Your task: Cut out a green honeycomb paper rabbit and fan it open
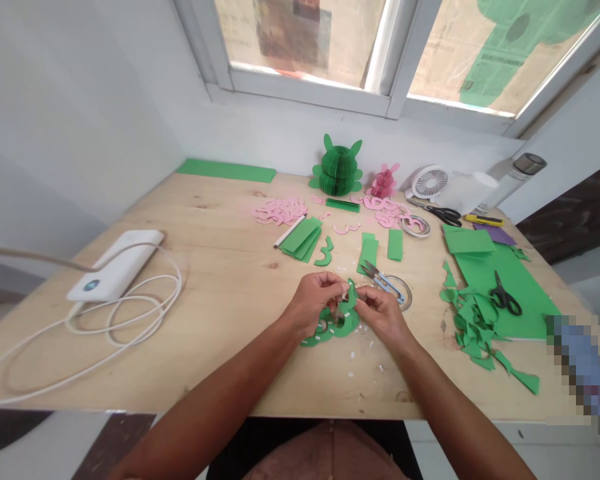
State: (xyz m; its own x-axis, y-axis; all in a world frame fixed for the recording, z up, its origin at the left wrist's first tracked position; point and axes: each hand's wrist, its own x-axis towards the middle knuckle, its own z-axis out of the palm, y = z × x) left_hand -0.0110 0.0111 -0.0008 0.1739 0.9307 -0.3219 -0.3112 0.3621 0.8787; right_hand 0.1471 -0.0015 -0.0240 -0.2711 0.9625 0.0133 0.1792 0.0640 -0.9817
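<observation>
Between my two hands is a curved green paper cutout, pinched at its edges above the table. My left hand grips its left side with thumb and fingertips; my right hand pinches it from the right. Under the hands lie several more green scalloped cutouts with small white bits on them, partly hidden by my fingers. Just beyond my right hand are blue-handled thread snips, lying by a clear tape roll. A single wavy green cutout rests farther back.
Folded green paper strips and pink cutouts lie behind my hands. Green scraps and black scissors are at right. A white power bank with a looped cable sits left. Paper figures and a small fan stand at the back.
</observation>
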